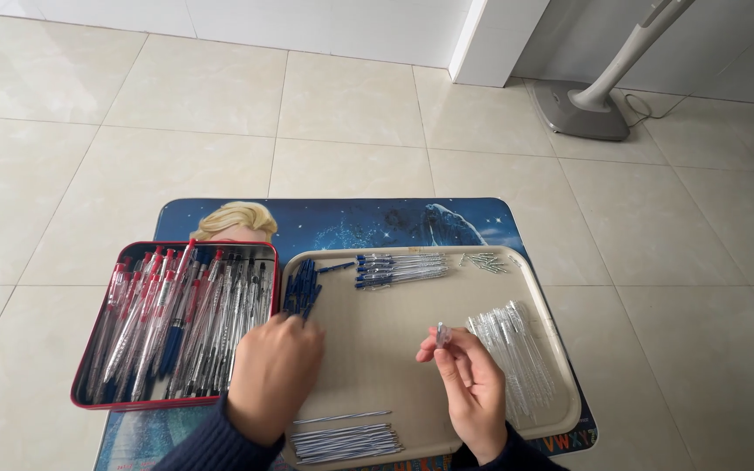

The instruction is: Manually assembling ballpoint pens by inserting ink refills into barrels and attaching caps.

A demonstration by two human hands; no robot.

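Pens fill the red rectangular metal tin [89, 397] at about nine o'clock from my hands: clear-barrelled ballpoints with red and blue caps, packed side by side. Just right of it lies the beige plastic tray [377, 349], resting on a blue printed mat [342, 218].

My left hand [274, 375] sits knuckles-up at the tray's left edge, fingers curled down at the small heap of dark blue pen caps [301, 292] at its twelve o'clock. I cannot tell whether it has pinched one or is only touching them.

At the tray's six o'clock is a bundle of thin grey ink refills [346, 440]; at twelve o'clock, a row of assembled blue-tipped pens [399, 269] and some tiny metal springs [484, 262].

My right hand [469, 384] is closed in a fingertip pinch on a short clear plastic pen piece [442, 334], held upright above the tray's middle. I judge it light, stiff and slick, likely to flip out of a loose pinch, so it is best gripped across its sides near the middle.

At three o'clock lies the pile of clear plastic pen barrels [512, 349].
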